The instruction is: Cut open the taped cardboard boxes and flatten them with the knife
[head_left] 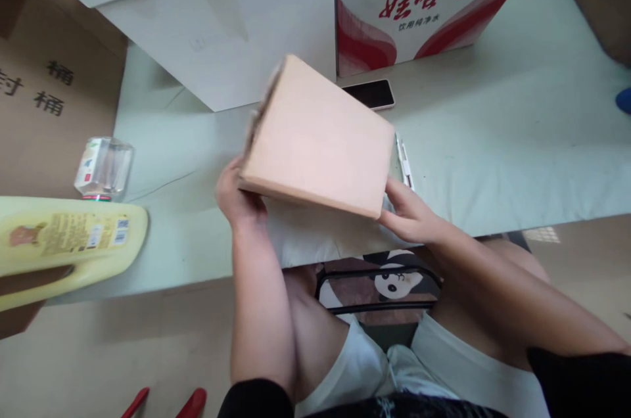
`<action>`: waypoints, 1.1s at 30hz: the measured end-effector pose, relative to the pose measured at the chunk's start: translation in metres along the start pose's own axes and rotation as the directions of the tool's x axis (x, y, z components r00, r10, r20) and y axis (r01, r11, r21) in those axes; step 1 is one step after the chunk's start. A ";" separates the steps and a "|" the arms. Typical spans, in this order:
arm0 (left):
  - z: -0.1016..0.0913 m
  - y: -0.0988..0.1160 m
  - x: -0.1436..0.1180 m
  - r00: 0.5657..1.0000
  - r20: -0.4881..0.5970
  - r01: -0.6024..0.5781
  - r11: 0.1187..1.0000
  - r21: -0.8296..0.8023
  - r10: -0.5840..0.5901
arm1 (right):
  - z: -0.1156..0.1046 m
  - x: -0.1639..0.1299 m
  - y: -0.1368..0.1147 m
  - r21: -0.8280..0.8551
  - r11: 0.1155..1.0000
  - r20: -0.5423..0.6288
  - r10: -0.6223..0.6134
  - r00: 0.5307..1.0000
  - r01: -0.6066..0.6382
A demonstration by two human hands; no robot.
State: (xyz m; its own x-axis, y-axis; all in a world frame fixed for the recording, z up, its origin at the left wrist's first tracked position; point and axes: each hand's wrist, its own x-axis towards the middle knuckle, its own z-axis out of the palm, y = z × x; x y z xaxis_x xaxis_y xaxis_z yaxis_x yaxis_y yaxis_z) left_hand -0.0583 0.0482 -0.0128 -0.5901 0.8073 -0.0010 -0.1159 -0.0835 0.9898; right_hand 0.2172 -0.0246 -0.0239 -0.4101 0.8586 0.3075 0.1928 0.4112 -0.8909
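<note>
A flat, pale pink cardboard box (318,139) is held tilted above the front of the pale green table (493,155). My left hand (236,198) grips its near left corner. My right hand (411,211) holds its near right corner, fingers under the edge. A white sheet or cloth (315,240) lies on the table beneath the box. The box hides what is directly under it.
A phone (371,93) lies face up behind the box. A white box with red print (419,4) and a plain white box (221,30) stand at the back. A clear bottle (103,168), a yellow jug (64,240) and a brown carton (49,96) are at the left.
</note>
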 end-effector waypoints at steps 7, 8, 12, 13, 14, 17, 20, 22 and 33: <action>0.013 -0.007 -0.023 0.914 0.194 0.363 0.932 0.000 -0.356 | -0.006 0.003 -0.001 -0.157 0.984 -0.043 -0.094 0.995 0.086; 0.013 -0.007 -0.025 0.904 0.212 0.373 0.927 0.031 -0.371 | -0.010 0.003 0.000 -0.171 0.982 -0.050 -0.091 0.995 0.081; 0.011 -0.009 -0.029 0.799 0.385 0.418 0.887 0.195 -0.461 | -0.022 0.003 0.001 -0.210 0.974 -0.055 -0.095 0.994 0.082; 0.011 -0.010 -0.030 0.761 0.429 0.420 0.874 0.245 -0.486 | -0.025 0.002 0.001 -0.216 0.973 -0.057 -0.096 0.994 0.082; 0.011 -0.010 -0.032 0.721 0.468 0.415 0.860 0.297 -0.510 | -0.027 0.002 0.001 -0.220 0.972 -0.062 -0.095 0.994 0.080; 0.012 -0.009 -0.038 0.616 0.542 0.385 0.819 0.426 -0.571 | -0.031 0.002 0.000 -0.218 0.973 -0.095 -0.097 0.991 0.074; 0.014 -0.007 -0.044 0.540 0.569 0.365 0.781 0.506 -0.621 | -0.033 0.001 0.000 -0.204 0.974 -0.139 -0.129 0.982 0.099; 0.013 -0.006 -0.046 0.454 0.595 0.360 0.748 0.558 -0.663 | -0.035 0.000 0.000 -0.193 0.975 -0.180 -0.147 0.973 0.112; 0.003 0.013 -0.054 0.851 0.393 0.023 0.774 0.633 -0.347 | -0.026 0.002 0.001 -0.058 0.988 -0.213 -0.156 0.965 0.147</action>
State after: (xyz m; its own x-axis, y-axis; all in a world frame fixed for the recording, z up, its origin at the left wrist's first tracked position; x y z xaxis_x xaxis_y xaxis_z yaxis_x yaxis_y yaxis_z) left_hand -0.0256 0.0052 0.0000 -0.1477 0.9460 -0.2885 0.4024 0.3240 0.8562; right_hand 0.2396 -0.0147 -0.0152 -0.2354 0.8295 0.5065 0.1816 0.5495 -0.8155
